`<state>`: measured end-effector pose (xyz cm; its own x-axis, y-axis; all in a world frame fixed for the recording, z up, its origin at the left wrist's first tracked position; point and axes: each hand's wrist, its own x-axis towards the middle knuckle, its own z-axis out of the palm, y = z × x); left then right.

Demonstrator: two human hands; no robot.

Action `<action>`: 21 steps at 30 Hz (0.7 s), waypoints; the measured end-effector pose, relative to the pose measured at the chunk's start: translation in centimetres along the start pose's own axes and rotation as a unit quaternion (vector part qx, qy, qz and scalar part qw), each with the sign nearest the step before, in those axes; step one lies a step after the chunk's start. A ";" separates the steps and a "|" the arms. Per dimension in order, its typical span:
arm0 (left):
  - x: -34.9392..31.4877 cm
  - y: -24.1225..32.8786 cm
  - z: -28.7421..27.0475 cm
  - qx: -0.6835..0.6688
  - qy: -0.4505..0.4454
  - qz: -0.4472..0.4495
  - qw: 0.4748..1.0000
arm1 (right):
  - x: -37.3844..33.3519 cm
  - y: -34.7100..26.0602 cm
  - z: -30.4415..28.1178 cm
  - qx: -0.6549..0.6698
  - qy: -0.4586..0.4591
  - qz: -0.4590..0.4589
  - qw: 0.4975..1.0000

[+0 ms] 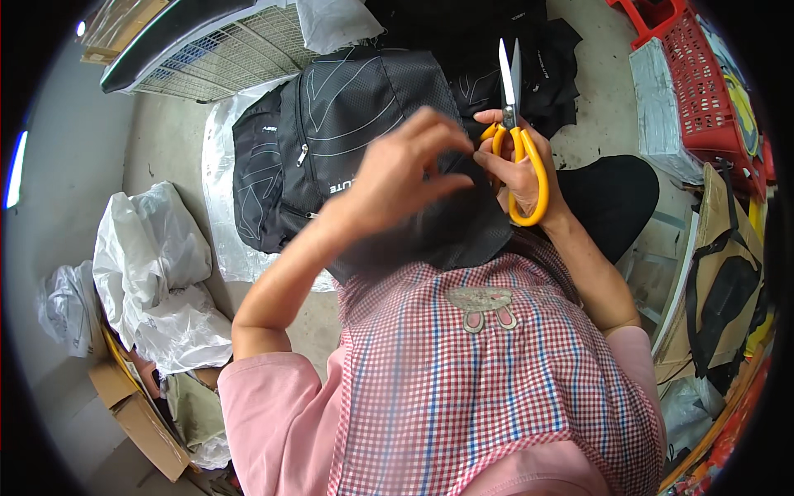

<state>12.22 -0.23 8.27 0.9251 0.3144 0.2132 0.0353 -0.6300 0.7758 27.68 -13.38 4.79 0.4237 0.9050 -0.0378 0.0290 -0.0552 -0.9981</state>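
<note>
My right hand [504,170] grips a pair of scissors [509,116] with yellow handles. The blades point up and away from me, slightly apart. Close beside it, my left hand [405,172] hovers over the black backpack [356,107], its thumb spread from the bent fingers and a little blurred. I see nothing in the left hand. The backpack has grey line patterns, pale lettering and zips, and lies across my lap in front of my checked apron [463,372]. Part of its lower panel is hidden by my left hand and forearm.
More black bags or fabric pieces [554,74] lie beyond on the floor. A wire-mesh rack [231,58] stands at the far left, white plastic bags [153,240] and a cardboard box [141,422] at the left. A red plastic basket [703,91] stands at the right, near cardboard [703,273] with black straps.
</note>
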 end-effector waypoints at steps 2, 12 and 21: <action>1.9 -1.2 -0.5 0.036 0.007 0.034 0.999 | -0.1 -1.1 0.2 -0.026 0.003 -0.038 0.999; 4.6 -3.7 -1.2 -0.033 -0.126 -0.012 0.991 | 0.2 -2.1 0.4 -0.063 0.025 -0.084 0.994; 5.0 -3.3 -2.4 -0.163 -0.152 -0.071 0.972 | -1.7 -0.1 -5.2 -0.328 -0.083 -0.136 0.931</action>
<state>15.83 5.12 8.26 0.9903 0.1261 -0.0575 0.0956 -0.3214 0.9421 31.64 -17.07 5.19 0.1746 0.9730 0.1508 0.6852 -0.0101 -0.7283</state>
